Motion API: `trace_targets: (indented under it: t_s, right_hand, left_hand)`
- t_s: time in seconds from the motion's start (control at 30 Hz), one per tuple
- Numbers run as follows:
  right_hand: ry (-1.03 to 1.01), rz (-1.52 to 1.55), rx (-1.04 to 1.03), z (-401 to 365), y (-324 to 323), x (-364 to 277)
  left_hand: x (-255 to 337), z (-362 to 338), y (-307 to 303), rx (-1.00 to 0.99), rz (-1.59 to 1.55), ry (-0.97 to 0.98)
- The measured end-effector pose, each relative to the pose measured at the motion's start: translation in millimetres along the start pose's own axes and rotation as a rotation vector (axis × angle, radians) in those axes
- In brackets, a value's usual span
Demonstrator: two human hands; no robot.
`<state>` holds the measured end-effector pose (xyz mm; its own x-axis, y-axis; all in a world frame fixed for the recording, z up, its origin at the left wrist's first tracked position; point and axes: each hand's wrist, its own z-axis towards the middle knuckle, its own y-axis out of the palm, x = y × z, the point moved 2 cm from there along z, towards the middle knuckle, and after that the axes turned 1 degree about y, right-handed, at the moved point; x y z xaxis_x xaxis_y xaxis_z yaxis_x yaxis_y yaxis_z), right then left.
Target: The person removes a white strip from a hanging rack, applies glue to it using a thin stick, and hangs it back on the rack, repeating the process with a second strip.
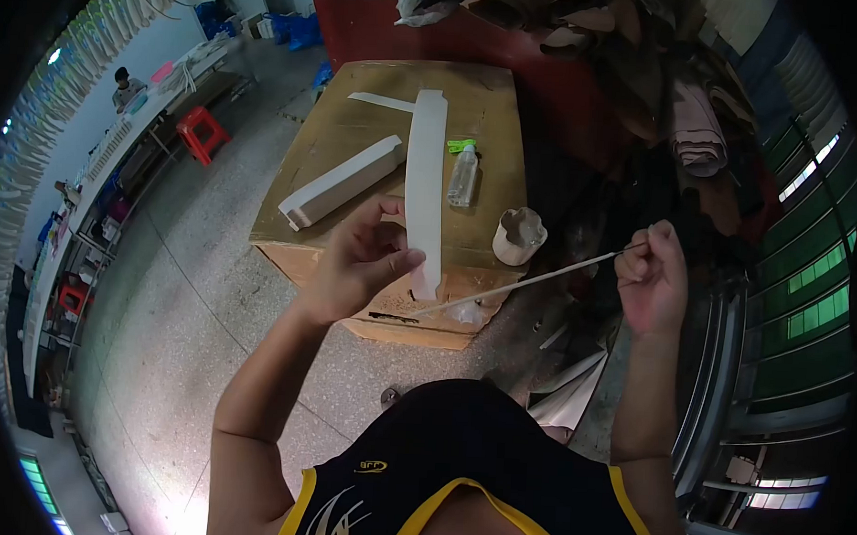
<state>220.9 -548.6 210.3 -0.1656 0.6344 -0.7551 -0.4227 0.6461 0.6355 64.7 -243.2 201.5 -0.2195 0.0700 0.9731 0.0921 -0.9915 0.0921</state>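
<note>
Nearest the lens: the wearer's dark top [469, 432], sleeveless, yellow trim at neck and armholes. Both bare arms reach forward from it over a large brown carton [498, 89].

Left hand [357, 269]: thumb and fingers closed on the lower part of a long white piece [425, 186], narrow grip. The piece runs lengthwise over the carton, its far end near the carton's back edge, its near end by the front edge.

Right hand [653, 277]: raised off to the right of the carton, fingertips pinched on one end of a thin pale rod [533, 279] (stick or stiff cord, cannot tell). Rod slants down leftward; its other end sits just by the near end of the white piece. Contact there cannot be told.

On the carton: white oblong box [344, 183], lying aslant left of the white piece; narrow white strip [380, 101] at the far left, its right end at the white piece; clear bottle [463, 178] with a bright green top, just right of the piece; pale, uneven-rimmed pot [520, 236] near the right edge.

Beyond: rolled material [699, 136] at upper right; red stool [202, 135] on the speckled floor; another person [125, 90] at a long table [173, 89], upper left.
</note>
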Motion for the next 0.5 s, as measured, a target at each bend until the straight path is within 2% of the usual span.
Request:
trace_targets:
  t_s: [0.03,0.1,0.13,0.2,0.23,0.27,0.33,0.4,0.47,0.5]
  right_hand:
    - [-0.044,0.007,0.007,4,0,-9]
    - [-0.095,0.018,0.004,11,3,-25]
    - [-0.125,0.012,-0.009,14,5,-33]
    - [-0.162,0.01,-0.032,22,10,-47]
    - [-0.183,0.003,-0.028,25,12,-53]
    - [-0.206,-0.004,-0.024,29,16,-58]
    - [-0.23,-0.014,-0.033,36,26,-66]
    - [-0.25,-0.024,-0.043,44,35,-70]
    - [-0.171,-0.018,-0.068,55,44,-71]
    - [-0.174,-0.014,-0.075,61,48,-71]
  left_hand:
    - [11,1,-6,0.001,0.004,0.009]
    - [31,3,-18,-0.042,0.42,0.047]
    - [51,2,-18,-0.038,0.427,0.057]
    - [88,0,-19,0.028,0.845,0.052]
    - [94,1,-28,0.124,0.885,0.125]
    - [102,0,-31,0.127,0.893,0.136]
    - [123,-2,-33,0.223,0.963,0.338]
    - [123,2,-39,0.222,0.871,0.375]
    - [121,3,-40,0.119,0.413,0.453]
    - [118,3,-43,0.122,0.419,0.459]
